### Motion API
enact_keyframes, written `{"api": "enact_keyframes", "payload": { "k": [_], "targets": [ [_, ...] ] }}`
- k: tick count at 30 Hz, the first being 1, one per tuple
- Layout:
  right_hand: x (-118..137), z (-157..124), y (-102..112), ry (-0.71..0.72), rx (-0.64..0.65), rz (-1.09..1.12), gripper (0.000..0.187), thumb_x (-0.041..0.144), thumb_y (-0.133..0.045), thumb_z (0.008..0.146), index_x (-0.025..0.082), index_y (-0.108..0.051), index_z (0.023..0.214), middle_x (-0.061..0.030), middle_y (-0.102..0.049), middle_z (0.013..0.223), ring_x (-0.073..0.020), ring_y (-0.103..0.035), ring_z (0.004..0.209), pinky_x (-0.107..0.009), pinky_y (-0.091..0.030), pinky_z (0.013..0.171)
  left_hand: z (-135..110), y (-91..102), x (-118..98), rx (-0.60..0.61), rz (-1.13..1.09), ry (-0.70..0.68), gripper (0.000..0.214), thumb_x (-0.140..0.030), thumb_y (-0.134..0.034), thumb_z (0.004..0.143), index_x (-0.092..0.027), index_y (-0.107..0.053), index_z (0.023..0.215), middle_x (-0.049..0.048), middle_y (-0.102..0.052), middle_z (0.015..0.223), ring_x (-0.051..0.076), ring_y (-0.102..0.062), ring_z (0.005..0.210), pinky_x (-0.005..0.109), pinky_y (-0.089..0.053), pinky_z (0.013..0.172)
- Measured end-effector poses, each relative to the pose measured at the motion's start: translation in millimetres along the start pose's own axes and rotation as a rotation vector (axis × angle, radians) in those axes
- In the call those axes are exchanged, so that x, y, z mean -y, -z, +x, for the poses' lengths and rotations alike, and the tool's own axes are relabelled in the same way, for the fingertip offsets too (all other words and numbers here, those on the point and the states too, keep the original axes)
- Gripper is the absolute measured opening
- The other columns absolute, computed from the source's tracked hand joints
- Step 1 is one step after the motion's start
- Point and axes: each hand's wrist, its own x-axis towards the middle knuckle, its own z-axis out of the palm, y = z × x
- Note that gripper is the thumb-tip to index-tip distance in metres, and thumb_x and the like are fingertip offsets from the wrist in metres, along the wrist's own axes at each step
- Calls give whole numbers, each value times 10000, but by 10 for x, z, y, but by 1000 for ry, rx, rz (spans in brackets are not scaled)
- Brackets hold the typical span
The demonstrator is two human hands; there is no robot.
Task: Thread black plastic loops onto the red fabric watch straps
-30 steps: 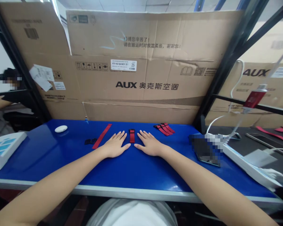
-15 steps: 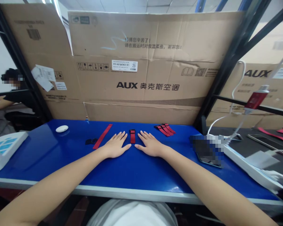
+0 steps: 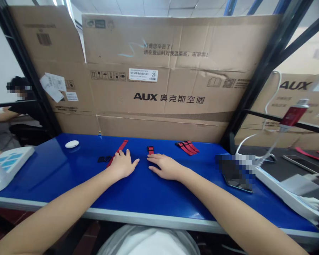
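My left hand [image 3: 122,164] lies over the lower part of a flat red strap [image 3: 122,145], fingers apart. Just left of that strap are black buckles [image 3: 104,159], partly hidden by the hand. My right hand [image 3: 164,165] has its fingers stretched over the near end of a short red strap with a black buckle [image 3: 150,149]; whether it grips the strap I cannot tell, but the thumb is apart from the fingers. Farther right, a small bunch of red straps with black buckles [image 3: 187,147] lies on the blue tabletop [image 3: 138,198].
A white oval object [image 3: 72,144] sits at the back left, near a white device [image 3: 13,166]. On the right are a phone [image 3: 238,182], a white power strip [image 3: 287,193] and cables. Cardboard [image 3: 170,120] walls off the back. Another person [image 3: 23,102] sits at far left.
My left hand has moved left onto the long red strap. My right hand has shifted left and turned, its fingers now covering the near end of the short strap. The view has shifted slightly.
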Motion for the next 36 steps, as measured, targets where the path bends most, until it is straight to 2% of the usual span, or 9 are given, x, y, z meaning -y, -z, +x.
{"api": "enact_keyframes", "payload": {
  "k": [6,10,15,18,22,26,28,32,36],
  "targets": [
    [-556,-195,234,-347,35,-31,434,340,-482,905,132,-580,1273,-151,-588,1309,-282,-576,1167,-373,-435,997,-138,87,-74,-51,-134,-218,724,-508,-404,900,-10,-365,1425,306,-484,1329,425,-483,1195,492,-379,948],
    [-772,-288,373,-561,39,-92,352,274,-510,881,119,-635,1171,-185,-651,1170,-314,-605,1088,-409,-453,922,-261,108,-147,-16,-340,-552,607,-457,-424,911,-119,-403,1415,209,-474,1379,347,-463,1254,471,-357,1031],
    [-467,-173,235,-249,-168,109,355,284,-572,865,177,-595,1203,-129,-607,1237,-257,-534,1170,-390,-393,1009,-245,124,-240,73,-579,-842,467,-315,-411,933,-212,-435,1388,106,-498,1383,239,-473,1270,372,-353,1076],
    [-244,-76,77,-192,-138,156,399,321,-681,791,168,-608,1152,-138,-602,1162,-274,-516,1112,-425,-393,978,-62,225,-120,39,-629,-792,366,-255,-396,920,-213,-564,1243,85,-587,1233,213,-547,1148,347,-397,1020],
    [-145,-3,-21,-344,-129,141,305,335,-689,791,178,-629,1046,-131,-559,1102,-274,-483,1051,-447,-374,936,264,451,449,0,-413,-528,267,-349,-528,840,-207,-677,1010,85,-628,1088,256,-557,1055,383,-407,969],
    [-181,8,14,-410,-117,215,152,257,-705,771,191,-613,872,-74,-569,976,-230,-499,958,-386,-385,868,457,579,1094,227,-165,-143,334,-462,-716,662,-183,-703,846,112,-672,950,317,-561,964,394,-441,848],
    [-204,-8,58,-401,-143,257,135,211,-701,758,187,-584,820,-48,-577,891,-208,-514,892,-347,-397,819,494,574,1262,337,-181,-89,389,-484,-751,606,-184,-689,845,92,-689,909,284,-588,873,353,-451,775],
    [-213,-79,182,-226,-234,184,173,18,-592,723,185,-550,739,-33,-576,835,-184,-520,839,-306,-401,778,519,491,1282,418,-239,-126,391,-446,-790,532,-196,-659,802,60,-697,841,247,-611,743,300,-426,638],
    [-137,-148,254,-122,-129,153,167,85,-656,718,189,-591,831,-59,-575,942,-211,-526,920,-346,-413,836,532,393,1151,380,-294,-180,374,-412,-774,544,-195,-637,816,56,-682,833,229,-606,717,287,-409,603]
  ]
}}
